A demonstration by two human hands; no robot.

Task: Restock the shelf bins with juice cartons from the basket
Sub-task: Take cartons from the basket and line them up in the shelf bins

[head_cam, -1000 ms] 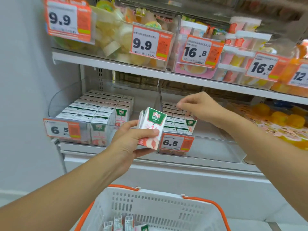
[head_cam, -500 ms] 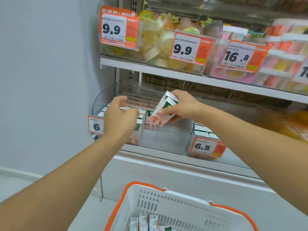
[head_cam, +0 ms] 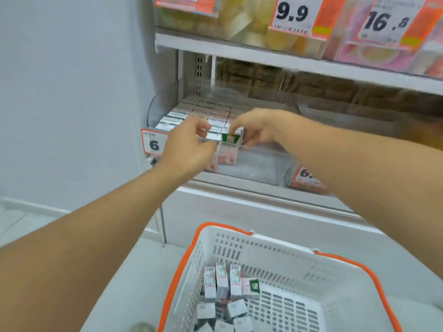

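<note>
In the clear plastic bin (head_cam: 259,164), both the right hand (head_cam: 257,127) and the left hand (head_cam: 189,147) pinch boxy juice cartons (head_cam: 229,146).

Price tag "9.9" (head_cam: 298,15), black numerals on white with an orange border, hangs on the upper-shelf bin of pale fruit cups; price tag "16.8" (head_cam: 393,20) on the pink-packaged bin beside it. Lower shelf: orange-edged tag "6" (head_cam: 154,144) (remainder covered by the left hand (head_cam: 187,149)) on the juice carton bin (head_cam: 259,164); tag starting "6." (head_cam: 305,176) on the neighbouring bin, rest hidden.
</note>
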